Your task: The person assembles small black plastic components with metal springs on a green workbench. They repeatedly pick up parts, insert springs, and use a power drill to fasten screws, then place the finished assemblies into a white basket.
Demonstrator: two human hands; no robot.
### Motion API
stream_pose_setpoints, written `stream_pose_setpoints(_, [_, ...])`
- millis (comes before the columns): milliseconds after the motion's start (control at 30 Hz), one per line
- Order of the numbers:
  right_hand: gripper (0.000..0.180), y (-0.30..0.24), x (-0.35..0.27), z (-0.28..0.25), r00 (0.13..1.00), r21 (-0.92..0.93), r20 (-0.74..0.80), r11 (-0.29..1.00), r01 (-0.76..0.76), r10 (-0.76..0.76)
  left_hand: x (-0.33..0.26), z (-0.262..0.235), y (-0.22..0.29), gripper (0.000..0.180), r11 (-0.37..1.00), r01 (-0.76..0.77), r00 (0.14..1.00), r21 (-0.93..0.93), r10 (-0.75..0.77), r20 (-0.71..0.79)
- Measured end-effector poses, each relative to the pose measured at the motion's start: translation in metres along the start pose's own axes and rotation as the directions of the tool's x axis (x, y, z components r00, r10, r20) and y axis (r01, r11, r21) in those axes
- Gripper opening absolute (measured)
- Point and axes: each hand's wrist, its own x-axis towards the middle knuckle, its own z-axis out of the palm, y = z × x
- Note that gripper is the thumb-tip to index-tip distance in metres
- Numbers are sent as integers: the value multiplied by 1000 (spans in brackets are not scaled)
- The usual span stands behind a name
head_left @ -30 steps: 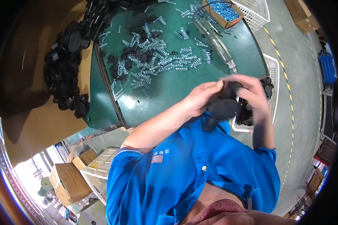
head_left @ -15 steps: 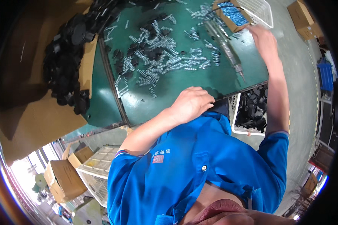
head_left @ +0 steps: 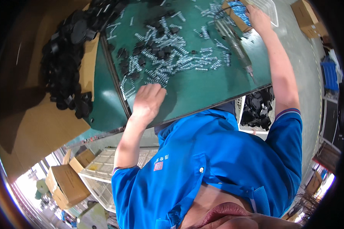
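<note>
My left hand (head_left: 149, 101) is at the near left of the green table, its fingers curled down at the near edge of a pile of metal coil springs (head_left: 174, 61). The fingertips are partly hidden, and what they hold cannot be made out. At the far right my right hand (head_left: 258, 20) reaches to a small cardboard box (head_left: 245, 27) of bluish metal screws (head_left: 239, 10). Its fingers are pinched together at the box's right side; anything between them is too small to tell. A power screwdriver (head_left: 235, 45) lies beside the box, its bit toward me.
Black plastic parts (head_left: 161, 52) lie among the springs. More black parts fill a large carton (head_left: 46, 122) at left. Below the table's near edge stands a white crate (head_left: 240, 124) of black parts. A white basket (head_left: 270, 11) is beyond my right hand.
My left hand has moved left and forward from the table's near edge to the springs. My right hand has shifted slightly farther away, up to the screw box.
</note>
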Motion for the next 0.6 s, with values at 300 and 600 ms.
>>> stream_pose_setpoints(300, [26,2,-107,-35,963,768,129,591,-248,235,155,24,80,26,829,-487,873,-275,450,-189])
stream_pose_setpoints(600, [18,7,-257,-76,932,738,24,622,-261,363,255,112,94,28,772,-530,846,-350,511,-153])
